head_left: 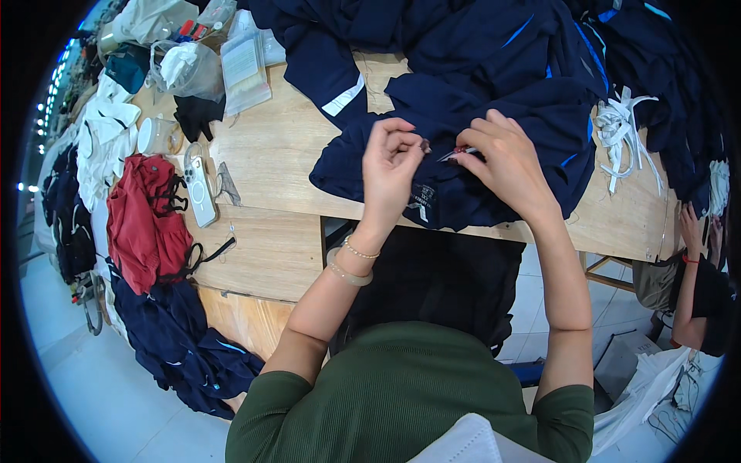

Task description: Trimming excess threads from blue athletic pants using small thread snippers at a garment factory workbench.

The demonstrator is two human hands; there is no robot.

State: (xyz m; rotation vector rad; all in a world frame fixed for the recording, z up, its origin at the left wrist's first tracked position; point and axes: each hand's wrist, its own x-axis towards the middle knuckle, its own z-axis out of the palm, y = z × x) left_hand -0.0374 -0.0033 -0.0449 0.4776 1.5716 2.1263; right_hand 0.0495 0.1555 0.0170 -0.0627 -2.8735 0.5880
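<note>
Looking down past a dark green ribbed T-shirt [401, 378], you get two bare arms stretched over a pale wood-grain table [266, 170]. Two pale bracelets [351, 272] sit on the left wrist. Right under the hands is a navy blue fabric garment [471, 197], bunched up along the near edge of the table, with a small dark label with pale print [425, 202] just below the left hand [392, 158]. That hand's thumb and fingers are closed in a pinch, but honestly can't tell if anything's between them. The right hand [502, 154] is gripping a small silver pointed tool [446, 157], tip aimed left, just above the navy cloth.

Off to the left there's a crumpled red fabric item with black cords [148, 224], and beside it a white phone with a ring on its back [200, 191]. Over on the right, a tangle of white fabric strips [615, 127]. Farther back are a clear plastic bag with white stuff inside [185, 68] and more piled navy clothing [347, 27].
</note>
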